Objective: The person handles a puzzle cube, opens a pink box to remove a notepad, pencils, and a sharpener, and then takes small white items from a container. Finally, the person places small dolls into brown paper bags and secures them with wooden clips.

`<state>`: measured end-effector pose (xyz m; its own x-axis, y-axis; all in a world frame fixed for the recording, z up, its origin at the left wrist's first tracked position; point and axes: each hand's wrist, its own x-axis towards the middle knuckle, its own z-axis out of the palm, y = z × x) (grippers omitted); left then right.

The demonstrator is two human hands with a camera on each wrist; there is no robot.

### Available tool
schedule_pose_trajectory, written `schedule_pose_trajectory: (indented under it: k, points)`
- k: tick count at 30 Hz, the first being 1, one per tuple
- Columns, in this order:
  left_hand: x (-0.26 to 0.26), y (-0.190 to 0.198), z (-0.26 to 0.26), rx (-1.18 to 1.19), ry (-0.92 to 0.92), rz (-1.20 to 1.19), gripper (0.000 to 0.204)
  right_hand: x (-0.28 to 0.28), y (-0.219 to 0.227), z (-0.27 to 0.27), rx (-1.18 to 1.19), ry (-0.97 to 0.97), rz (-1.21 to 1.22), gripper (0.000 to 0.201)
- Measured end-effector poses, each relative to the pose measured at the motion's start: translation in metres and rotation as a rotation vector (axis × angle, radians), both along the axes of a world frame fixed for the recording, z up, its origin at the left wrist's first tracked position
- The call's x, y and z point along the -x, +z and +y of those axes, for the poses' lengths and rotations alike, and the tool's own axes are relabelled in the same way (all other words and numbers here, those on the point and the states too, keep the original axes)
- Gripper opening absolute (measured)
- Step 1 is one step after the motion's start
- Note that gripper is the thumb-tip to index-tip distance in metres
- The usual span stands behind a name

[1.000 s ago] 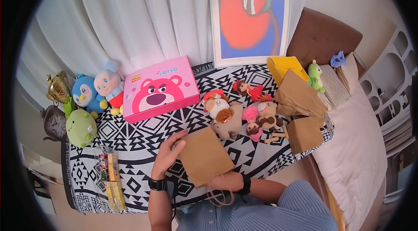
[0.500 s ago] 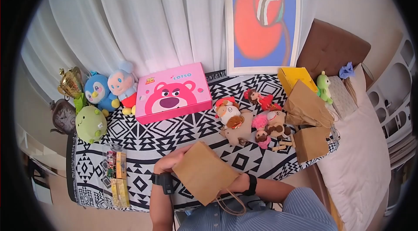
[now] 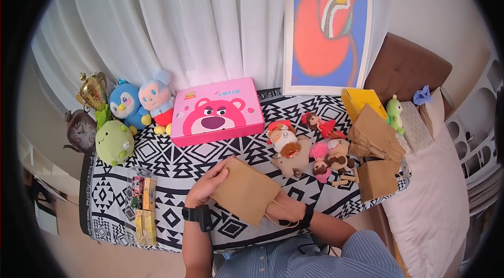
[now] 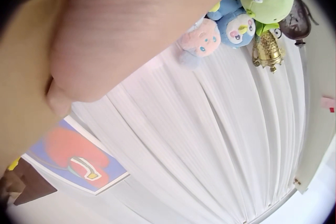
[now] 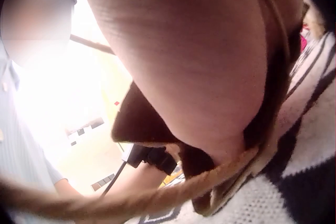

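A brown paper bag [image 3: 247, 191] is tilted over the near side of the patterned cloth, its mouth toward the person's right arm. My left hand [image 3: 207, 183] grips the far left end of the bag, thumb on the upper face and the other fingers hidden behind it. Inside the mouth goes my right hand [image 5: 194, 61], its fingers out of sight within the paper, so I cannot tell how they lie. The bag's twisted handle [image 5: 157, 198] loops across the right wrist. Plush toys [image 3: 294, 152] lie beyond the bag, to the right.
A pink Lotso box [image 3: 218, 113] stands at the back. Plush toys [image 3: 114, 142] and a gold trophy [image 3: 93, 92] are at left, above packaged small boxes [image 3: 144, 210]. More paper bags [image 3: 378, 179], small wooden pieces [image 3: 345, 179] and a yellow box [image 3: 362, 104] lie at right.
The head view has swung left. The right hand has gone deeper into the bag, and the handle now crosses the wrist. The left thumb shows on the bag again after being hidden.
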<state>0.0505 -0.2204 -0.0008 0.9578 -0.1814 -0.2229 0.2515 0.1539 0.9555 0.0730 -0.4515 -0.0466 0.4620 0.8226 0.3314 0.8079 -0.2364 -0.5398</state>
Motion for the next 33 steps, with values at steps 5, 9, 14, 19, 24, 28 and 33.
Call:
schedule_pose_trajectory:
  k: [5,9,14,19,24,28,33]
  points:
    - [0.0,-0.008,0.024,0.099,0.173,0.017,0.05,-0.015,0.05,-0.015,0.059,0.112,-0.209,0.042]
    - [-0.003,-0.018,0.043,0.288,0.324,-0.021,0.049,-0.047,0.083,-0.047,-0.001,-0.238,0.362,0.034]
    - [-0.008,-0.03,0.045,0.449,0.358,-0.038,0.049,-0.08,0.077,-0.038,-0.077,-0.651,-0.145,0.05]
    - [-0.01,-0.044,0.048,0.636,0.346,0.064,0.05,-0.086,0.049,-0.021,0.232,-0.724,-0.192,0.081]
    - [-0.011,-0.045,0.048,0.635,0.36,0.062,0.051,-0.092,0.04,-0.019,0.039,-0.769,-0.078,0.08]
    - [-0.012,-0.046,0.046,0.677,0.374,0.066,0.049,-0.096,0.045,-0.019,0.014,-0.763,-0.022,0.074]
    - [-0.013,-0.045,0.044,0.73,0.397,0.074,0.048,-0.093,0.065,-0.023,-0.311,-0.755,0.124,0.064]
